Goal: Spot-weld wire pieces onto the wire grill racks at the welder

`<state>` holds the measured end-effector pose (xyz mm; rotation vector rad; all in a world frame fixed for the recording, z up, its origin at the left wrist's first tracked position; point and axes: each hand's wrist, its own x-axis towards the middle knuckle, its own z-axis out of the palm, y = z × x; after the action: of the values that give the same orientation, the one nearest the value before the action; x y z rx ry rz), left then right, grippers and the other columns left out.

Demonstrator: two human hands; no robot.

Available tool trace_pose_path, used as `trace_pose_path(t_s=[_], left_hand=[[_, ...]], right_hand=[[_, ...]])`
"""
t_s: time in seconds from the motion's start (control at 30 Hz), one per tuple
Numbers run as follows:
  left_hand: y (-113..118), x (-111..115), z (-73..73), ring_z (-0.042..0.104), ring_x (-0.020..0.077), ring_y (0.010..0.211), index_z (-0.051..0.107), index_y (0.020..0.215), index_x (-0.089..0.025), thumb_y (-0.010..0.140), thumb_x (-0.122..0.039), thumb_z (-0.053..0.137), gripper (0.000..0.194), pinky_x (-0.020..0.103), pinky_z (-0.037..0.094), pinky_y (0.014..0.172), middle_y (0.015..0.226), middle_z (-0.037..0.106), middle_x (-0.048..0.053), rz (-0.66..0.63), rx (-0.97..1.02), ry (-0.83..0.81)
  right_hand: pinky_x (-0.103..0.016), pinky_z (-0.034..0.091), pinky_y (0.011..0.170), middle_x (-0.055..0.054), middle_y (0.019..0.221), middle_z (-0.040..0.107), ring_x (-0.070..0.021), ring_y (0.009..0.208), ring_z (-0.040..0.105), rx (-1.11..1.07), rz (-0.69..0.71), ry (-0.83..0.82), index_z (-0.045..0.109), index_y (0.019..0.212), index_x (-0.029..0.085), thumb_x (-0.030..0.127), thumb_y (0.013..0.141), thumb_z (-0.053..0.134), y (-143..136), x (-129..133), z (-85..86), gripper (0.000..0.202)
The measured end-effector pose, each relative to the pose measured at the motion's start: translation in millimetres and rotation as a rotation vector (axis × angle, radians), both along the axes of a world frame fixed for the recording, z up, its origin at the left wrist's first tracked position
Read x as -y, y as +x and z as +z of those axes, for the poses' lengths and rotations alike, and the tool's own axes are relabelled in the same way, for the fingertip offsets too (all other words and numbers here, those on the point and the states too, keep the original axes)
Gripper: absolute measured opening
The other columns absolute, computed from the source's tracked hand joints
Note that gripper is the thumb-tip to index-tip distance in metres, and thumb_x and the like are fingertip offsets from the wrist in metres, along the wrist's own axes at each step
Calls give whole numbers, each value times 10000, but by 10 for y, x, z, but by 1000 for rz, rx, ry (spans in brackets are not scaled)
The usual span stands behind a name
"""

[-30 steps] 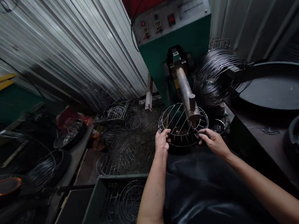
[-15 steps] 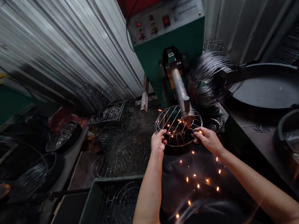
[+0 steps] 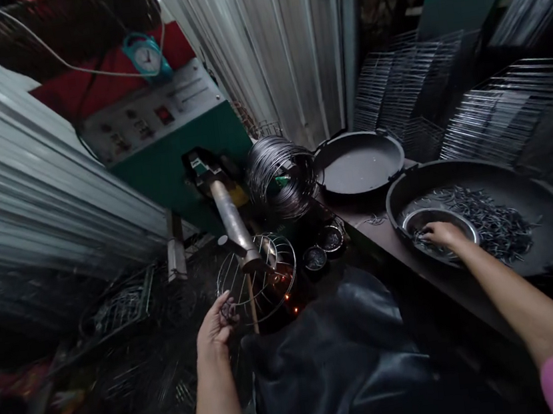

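My left hand (image 3: 217,325) is closed at the near left rim of a round wire basket (image 3: 242,303); small dark metal bits also seem to show among its fingers. The basket surrounds the lower end of the welding machine's metal arm (image 3: 234,222), and a few sparks glow below its tip. Off to the right, my right hand (image 3: 444,235) reaches into a shiny steel bowl (image 3: 469,229), its fingers drawn together at small metal pieces. That bowl sits inside a wide dark pan (image 3: 552,200), beside a heap of short metal pieces (image 3: 500,223).
The green machine (image 3: 174,159) carries a small teal clock (image 3: 147,56). Right of it are a wire coil (image 3: 280,179), a shallow round pan (image 3: 359,163) and two small bowls, one a bowl of bits (image 3: 315,257). Wire racks (image 3: 485,121) stand at the back right.
The view has swung to the right. My right hand has left the basket beneath the arm's tip and moved into the steel bowl. My left hand stays at the basket; the sparks have thinned.
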<state>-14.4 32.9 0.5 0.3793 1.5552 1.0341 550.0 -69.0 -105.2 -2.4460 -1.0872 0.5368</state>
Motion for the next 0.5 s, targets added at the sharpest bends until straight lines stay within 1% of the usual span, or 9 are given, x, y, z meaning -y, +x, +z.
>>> trace_pose_path(t_s=[0.07, 0.13, 0.23, 0.33, 0.43, 0.5], left_hand=[[17, 62, 0, 489, 79, 373, 516, 683, -140, 727, -150, 606, 100, 170, 346, 327, 549, 540, -17, 39, -5, 37], [31, 125, 7, 494, 80, 376, 509, 684, -147, 715, -147, 610, 105, 170, 346, 332, 545, 532, -29, 62, -10, 54], [55, 201, 14, 499, 82, 384, 501, 681, -153, 680, -171, 643, 143, 173, 355, 347, 544, 527, -39, 75, -37, 57], [78, 242, 12, 492, 81, 381, 496, 673, -156, 655, -196, 665, 175, 176, 359, 355, 527, 514, -46, 87, -66, 56], [89, 254, 13, 483, 82, 375, 486, 657, -156, 655, -207, 661, 183, 174, 350, 351, 505, 496, -49, 92, -70, 54], [87, 257, 13, 480, 80, 373, 482, 652, -156, 658, -207, 658, 184, 175, 353, 353, 501, 491, -49, 92, -68, 49]], right_hand=[[-293, 390, 582, -90, 613, 632, -244, 670, 600, -54, 30, -4, 610, 547, 171, 120, 561, 708, -10, -66, -123, 111], [-283, 376, 567, -74, 585, 624, -225, 640, 588, -106, 37, -1, 616, 540, 176, 125, 568, 700, -9, -93, -219, 102], [-280, 361, 527, -60, 491, 580, -199, 538, 551, -199, 8, -2, 602, 491, 176, 126, 596, 682, 62, -61, -293, 141], [-274, 347, 466, -50, 422, 536, -173, 431, 493, -304, -50, 9, 588, 488, 163, 134, 640, 654, 149, 22, -287, 169], [-263, 356, 423, -58, 475, 574, -158, 394, 479, -405, -125, 64, 609, 626, 148, 161, 731, 562, 175, 104, -242, 115], [-262, 374, 414, -72, 527, 602, -156, 397, 493, -460, -174, 106, 608, 713, 137, 157, 760, 517, 159, 143, -210, 104]])
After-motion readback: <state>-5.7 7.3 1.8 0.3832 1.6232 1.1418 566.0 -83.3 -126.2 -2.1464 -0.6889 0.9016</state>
